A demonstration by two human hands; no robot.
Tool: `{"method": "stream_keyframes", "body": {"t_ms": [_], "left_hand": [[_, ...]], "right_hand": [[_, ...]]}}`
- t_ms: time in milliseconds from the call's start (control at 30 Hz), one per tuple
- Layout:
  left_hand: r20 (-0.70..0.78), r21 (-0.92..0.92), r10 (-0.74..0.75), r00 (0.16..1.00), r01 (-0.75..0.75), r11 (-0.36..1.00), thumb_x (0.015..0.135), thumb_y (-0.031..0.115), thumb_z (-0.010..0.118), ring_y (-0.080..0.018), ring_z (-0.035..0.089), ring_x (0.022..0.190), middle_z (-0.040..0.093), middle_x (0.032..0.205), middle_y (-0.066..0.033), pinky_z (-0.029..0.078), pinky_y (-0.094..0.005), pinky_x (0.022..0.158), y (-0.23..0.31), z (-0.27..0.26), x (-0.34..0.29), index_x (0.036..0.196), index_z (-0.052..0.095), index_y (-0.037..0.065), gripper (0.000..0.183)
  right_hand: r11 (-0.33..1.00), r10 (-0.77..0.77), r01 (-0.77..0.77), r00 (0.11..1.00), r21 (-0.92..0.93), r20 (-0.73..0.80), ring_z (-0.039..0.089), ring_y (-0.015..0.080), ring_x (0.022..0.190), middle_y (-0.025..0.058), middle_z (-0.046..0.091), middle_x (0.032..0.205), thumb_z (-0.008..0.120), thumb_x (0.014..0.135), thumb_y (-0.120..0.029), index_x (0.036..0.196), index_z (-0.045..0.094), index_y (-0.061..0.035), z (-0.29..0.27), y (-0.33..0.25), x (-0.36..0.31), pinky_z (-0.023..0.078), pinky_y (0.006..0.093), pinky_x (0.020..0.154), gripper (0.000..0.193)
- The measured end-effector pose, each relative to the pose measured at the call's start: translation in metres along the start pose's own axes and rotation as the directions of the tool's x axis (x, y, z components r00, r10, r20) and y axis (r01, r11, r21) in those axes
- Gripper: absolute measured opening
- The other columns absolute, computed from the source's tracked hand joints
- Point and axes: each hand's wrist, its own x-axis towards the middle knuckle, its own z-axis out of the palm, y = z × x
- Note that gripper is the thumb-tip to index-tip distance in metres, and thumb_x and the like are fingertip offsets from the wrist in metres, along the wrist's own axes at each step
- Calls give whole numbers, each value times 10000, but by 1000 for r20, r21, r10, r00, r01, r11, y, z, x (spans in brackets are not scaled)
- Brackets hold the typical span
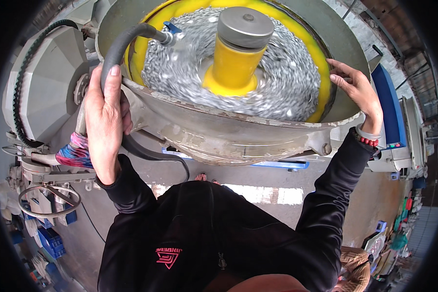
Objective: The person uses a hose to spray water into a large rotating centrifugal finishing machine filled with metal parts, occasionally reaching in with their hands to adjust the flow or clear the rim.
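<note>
My left hand [106,114] is closed round a black rubber hose [123,43] at the left rim of a large round metal vibratory bowl [199,113]. The hose arches over the rim and ends in a metal fitting with a blue valve lever [172,27]. Beneath it, many small silvery pieces [287,68] swirl in a blur inside the yellow lining [321,63]. From the middle rises a yellow post [233,63] with a grey metal cap [246,27]. My right hand [357,87] is empty, fingers apart, its fingertips at the lining's right edge.
Left of the bowl stands a many-sided grey drum [46,80] with a toothed black belt, above a handwheel [49,201]. A blue panel [388,104] is at the right. The hose's lower length [153,155] hangs before me. Blue crates [52,242] sit at lower left.
</note>
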Motion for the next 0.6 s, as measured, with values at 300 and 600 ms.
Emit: {"method": "stream_keyframes", "body": {"t_ms": [300,600], "left_hand": [[2,-16,17,1000,-17,1000,984,390,460,-35,313,376,333,522,54,270,-209,331,-3,1,0,1157,511,24,408],[-44,-9,-15,999,15,1000,985,387,454,-26,262,393,294,534,64,220,-206,346,-2,6,-2,1160,532,79,363]], "right_hand": [[1000,-12,12,1000,-10,4,615,212,905,138,668,963,628,882,-306,1276,551,-64,-2,0,0,461,334,836,468],[999,-23,23,1000,-31,-4,592,196,826,131,669,947,630,876,-300,1270,559,-69,-1,6,2,460,316,768,462]]}}
